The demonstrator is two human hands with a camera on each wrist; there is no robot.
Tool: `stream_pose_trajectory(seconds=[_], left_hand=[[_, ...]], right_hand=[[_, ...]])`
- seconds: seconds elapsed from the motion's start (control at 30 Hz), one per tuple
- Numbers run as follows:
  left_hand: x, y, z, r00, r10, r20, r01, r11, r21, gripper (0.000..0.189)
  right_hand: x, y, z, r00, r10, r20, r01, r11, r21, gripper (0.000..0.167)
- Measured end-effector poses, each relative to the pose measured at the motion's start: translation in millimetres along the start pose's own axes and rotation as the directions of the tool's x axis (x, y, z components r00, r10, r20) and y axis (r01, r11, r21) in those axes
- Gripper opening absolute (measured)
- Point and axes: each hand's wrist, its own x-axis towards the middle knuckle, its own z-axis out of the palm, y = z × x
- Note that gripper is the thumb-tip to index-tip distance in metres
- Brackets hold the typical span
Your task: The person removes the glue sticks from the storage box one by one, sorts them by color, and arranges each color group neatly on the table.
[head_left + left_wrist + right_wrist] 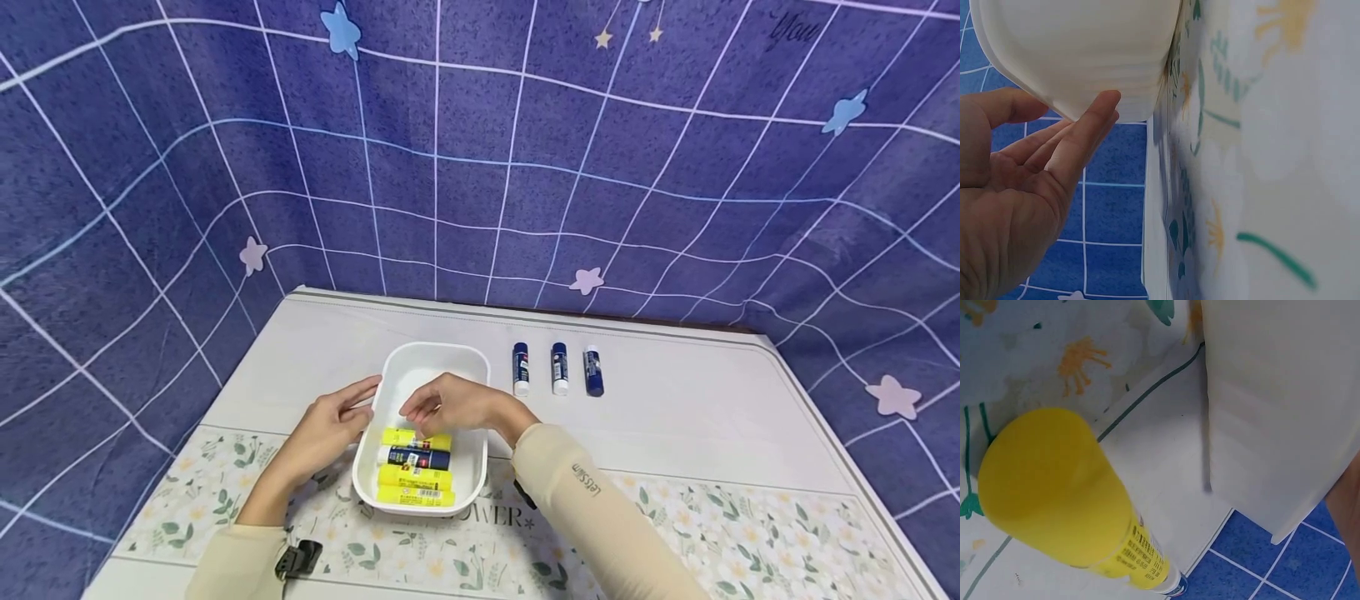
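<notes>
My left hand (327, 429) rests against the left side of a white plastic box (482, 475), its fingers (1079, 140) extended along the outer wall. Inside the box my right hand (453, 402) hovers with bent fingers over a yellow glue stick (441, 442), a fingertip overlapping it. Any contact there is unclear. Below it in the box lie a dark blue glue stick (431, 459) and further yellow glue sticks (420, 477), side by side. Close to the right wrist camera is another yellow glue stick (1047, 487), outside the box; my right sleeve apparently hides it from the head view.
Right of the box, three blue-and-white glue sticks (559, 368) lie in a row on the white table (690, 408). A floral band crosses the table's near part. A blue gridded cloth (480, 167) hangs behind the far edge.
</notes>
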Motion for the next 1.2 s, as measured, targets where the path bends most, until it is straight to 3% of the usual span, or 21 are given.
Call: stream_pose_trajectory(seconds=[0.47, 1.2], left_hand=[[0.5, -0.7, 2.2, 1.0, -0.006, 0.004, 0.006, 1.0, -0.013, 0.054], [-0.6, -0.1, 2.2, 1.0, -0.006, 0.005, 0.006, 1.0, -0.007, 0.054]], right_hand=[[4.9, 0.7, 6.0, 0.999, 0.045, -0.002, -0.045, 0.991, -0.128, 0.031], [10.7, 1.7, 13.3, 0.999, 0.03, -0.02, -0.034, 0.962, -0.27, 0.024]])
